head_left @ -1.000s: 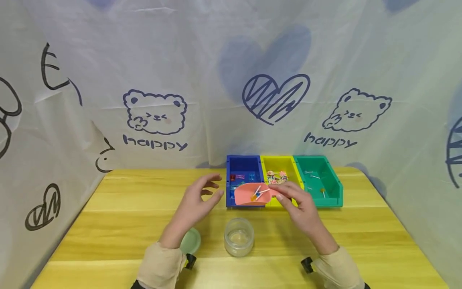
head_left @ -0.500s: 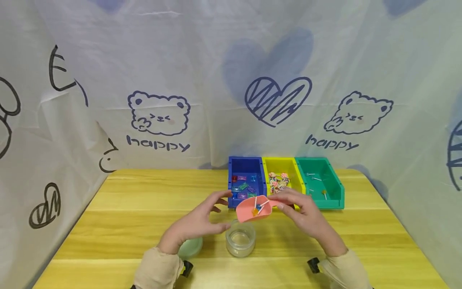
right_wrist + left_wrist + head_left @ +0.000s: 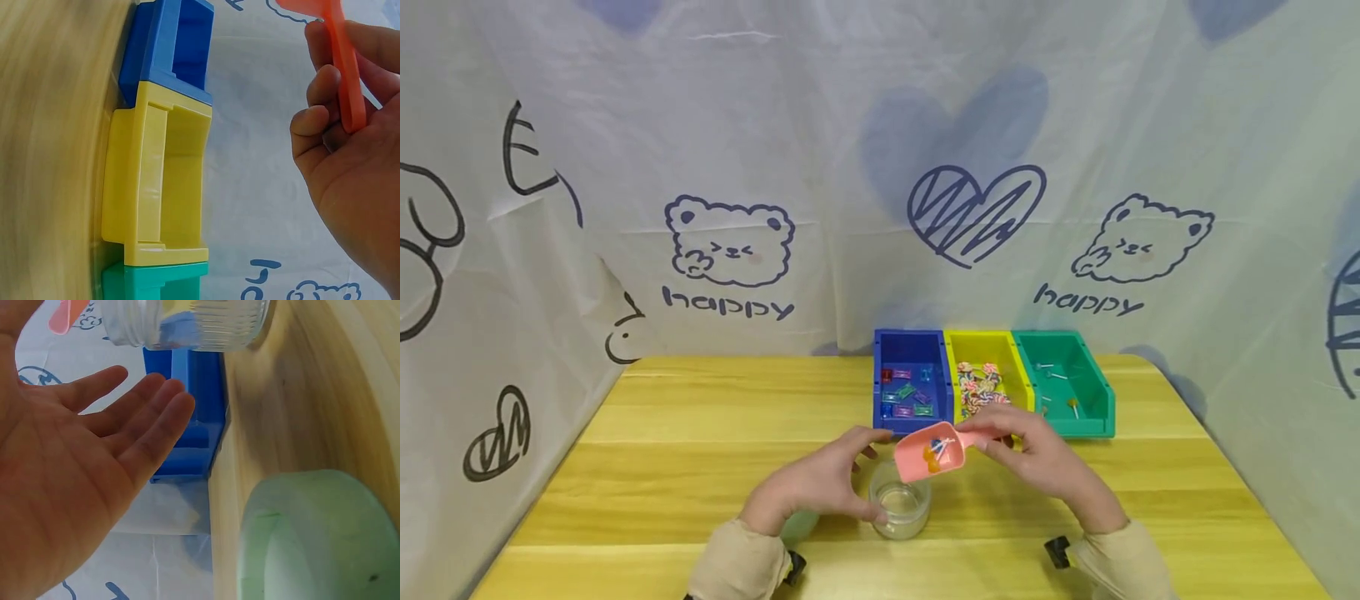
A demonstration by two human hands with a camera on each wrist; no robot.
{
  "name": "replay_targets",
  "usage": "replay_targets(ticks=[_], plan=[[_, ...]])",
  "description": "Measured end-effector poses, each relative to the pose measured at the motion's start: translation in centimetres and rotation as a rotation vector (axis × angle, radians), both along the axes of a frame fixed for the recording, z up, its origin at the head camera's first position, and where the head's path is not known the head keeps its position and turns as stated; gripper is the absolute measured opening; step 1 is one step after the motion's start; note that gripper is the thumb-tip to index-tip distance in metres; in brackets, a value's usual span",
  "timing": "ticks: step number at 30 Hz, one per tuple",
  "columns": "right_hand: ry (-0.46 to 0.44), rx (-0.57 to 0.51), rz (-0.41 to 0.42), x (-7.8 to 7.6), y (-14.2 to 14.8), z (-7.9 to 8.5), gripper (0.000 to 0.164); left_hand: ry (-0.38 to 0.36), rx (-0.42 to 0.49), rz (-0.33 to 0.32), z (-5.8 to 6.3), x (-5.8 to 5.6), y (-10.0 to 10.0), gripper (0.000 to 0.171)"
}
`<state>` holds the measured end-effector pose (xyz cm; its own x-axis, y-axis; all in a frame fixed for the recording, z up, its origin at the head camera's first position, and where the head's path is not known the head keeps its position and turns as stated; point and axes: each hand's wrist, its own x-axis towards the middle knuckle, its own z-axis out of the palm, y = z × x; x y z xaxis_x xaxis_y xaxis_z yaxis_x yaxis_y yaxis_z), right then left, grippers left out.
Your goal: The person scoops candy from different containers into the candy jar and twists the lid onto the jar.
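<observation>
My right hand [image 3: 1033, 450] grips the handle of a pink scoop [image 3: 910, 454], whose handle [image 3: 347, 75] also shows in the right wrist view. Several small lollipops [image 3: 936, 450], orange and blue with white sticks, lie in the scoop. Its lip hangs above the far side of an uncovered clear jar [image 3: 901, 508], and the jar holds nothing that I can see. Beside the jar on the left is my left hand [image 3: 820, 479], thumb and fingers spread. In the left wrist view its fingers [image 3: 144, 419] are apart from the jar [image 3: 187, 325].
A blue bin [image 3: 882, 421] with wrapped candies, a yellow bin [image 3: 1026, 371] with swirl lollipops and a green bin [image 3: 1097, 427] with a few lollipops stand joined at the back. A pale green lid [image 3: 319, 537] lies on the wooden table [image 3: 700, 417], partly under my left wrist.
The scoop has come down and nearer, from in front of the bins to over the jar, its lip tilting lower. My left hand has lowered toward the jar's left side.
</observation>
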<state>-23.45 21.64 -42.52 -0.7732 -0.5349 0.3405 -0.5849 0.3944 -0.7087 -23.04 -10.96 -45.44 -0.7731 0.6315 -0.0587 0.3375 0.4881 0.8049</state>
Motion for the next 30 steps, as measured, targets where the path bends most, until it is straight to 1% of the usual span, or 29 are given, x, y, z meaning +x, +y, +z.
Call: replay_targets(ticks=[3,7,12,21,30], plan=[[-0.017,0.031,-0.001,0.02,-0.14,0.00,0.029,0.009,-0.014,-0.018,-0.30,-0.09,0.10,0.093],[-0.019,0.056,0.024,-0.01,-0.35,0.00,0.026,0.010,-0.005,-0.036,-0.59,-0.19,0.22,0.085],[-0.006,0.079,0.050,-0.02,-0.48,-0.13,0.022,-0.001,0.022,-0.055,-0.79,-0.20,0.41,0.085],[-0.020,0.161,0.020,0.03,-0.61,-0.17,0.023,-0.027,0.020,-0.051,-0.98,-0.20,0.56,0.076],[0.005,0.209,0.003,0.59,-0.89,0.43,0.024,-0.038,0.022,-0.052,-1.00,-0.29,0.55,0.075]])
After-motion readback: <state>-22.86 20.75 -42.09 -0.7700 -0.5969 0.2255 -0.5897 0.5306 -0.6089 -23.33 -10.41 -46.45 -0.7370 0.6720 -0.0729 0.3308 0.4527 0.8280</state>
